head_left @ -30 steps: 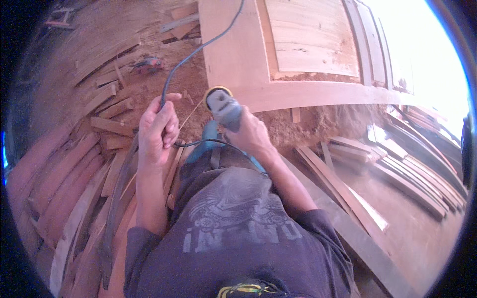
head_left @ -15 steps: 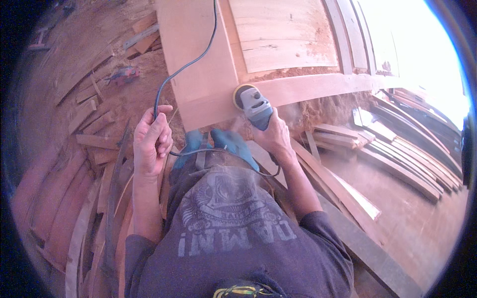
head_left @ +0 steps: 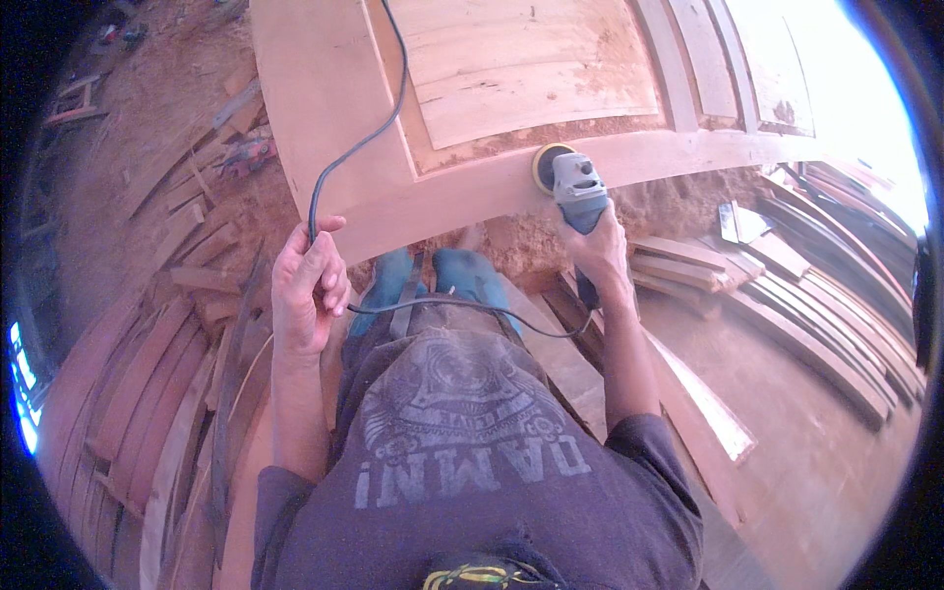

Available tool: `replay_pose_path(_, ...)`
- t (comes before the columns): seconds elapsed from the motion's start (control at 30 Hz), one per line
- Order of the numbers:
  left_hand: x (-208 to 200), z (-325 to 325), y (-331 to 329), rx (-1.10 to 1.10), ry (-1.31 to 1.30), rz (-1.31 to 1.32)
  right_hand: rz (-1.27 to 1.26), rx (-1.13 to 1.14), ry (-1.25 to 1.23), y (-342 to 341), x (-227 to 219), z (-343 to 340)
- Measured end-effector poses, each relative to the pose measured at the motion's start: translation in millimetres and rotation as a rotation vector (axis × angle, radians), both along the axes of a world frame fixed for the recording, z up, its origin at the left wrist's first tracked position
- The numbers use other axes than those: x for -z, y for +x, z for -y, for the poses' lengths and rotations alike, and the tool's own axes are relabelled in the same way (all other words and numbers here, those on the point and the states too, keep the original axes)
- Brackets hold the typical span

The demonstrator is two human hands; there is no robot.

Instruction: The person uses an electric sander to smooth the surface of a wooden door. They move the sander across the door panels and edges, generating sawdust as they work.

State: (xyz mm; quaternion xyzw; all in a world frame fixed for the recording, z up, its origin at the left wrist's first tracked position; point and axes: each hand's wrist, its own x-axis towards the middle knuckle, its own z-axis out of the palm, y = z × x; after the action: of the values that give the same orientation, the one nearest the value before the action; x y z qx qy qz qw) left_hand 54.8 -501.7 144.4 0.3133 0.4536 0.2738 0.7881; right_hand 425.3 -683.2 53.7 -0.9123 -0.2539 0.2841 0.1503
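- Right hand (head_left: 597, 258), centre right of the frame: fingers wrapped tight round the grey sander (head_left: 575, 187), whose round pad sits flat on the lower rail of the wooden door panel (head_left: 334, 118)
- Left hand (head_left: 307, 285), centre left: fingers curled round the black cable (head_left: 339, 162), lifting it off the panel
- The sander looks compact, rigid and fairly heavy; best gripped by its body, behind the pad
- The cable is limp and would snag easily
- Wood offcuts (head_left: 138, 383) lie at lower left

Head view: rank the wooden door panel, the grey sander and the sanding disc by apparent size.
1. Wooden door panel
2. Grey sander, held in the right hand
3. Sanding disc, partly hidden under the sander
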Motion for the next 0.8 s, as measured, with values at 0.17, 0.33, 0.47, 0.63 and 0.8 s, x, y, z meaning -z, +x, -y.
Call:
replay_pose_path(0.17,-11,22,23,-0.061,0.038,-0.034,0.009,0.065,0.053,53,5,15)
replay_pose_path(0.33,-21,41,12,-0.114,0.081,0.003,-0.043,0.102,0.261,126,27,48)
replay_pose_path(0.47,-44,43,-21,-0.113,0.17,-0.017,-0.191,0.226,0.517,114,11,57)
replay_pose_path(0.63,-60,35,-67,-0.158,0.234,-0.008,-0.287,0.117,0.426,52,23,59)
replay_pose_path(0.8,-59,28,-88,-0.125,0.208,-0.002,-0.251,-0.141,0.299,-76,4,18)
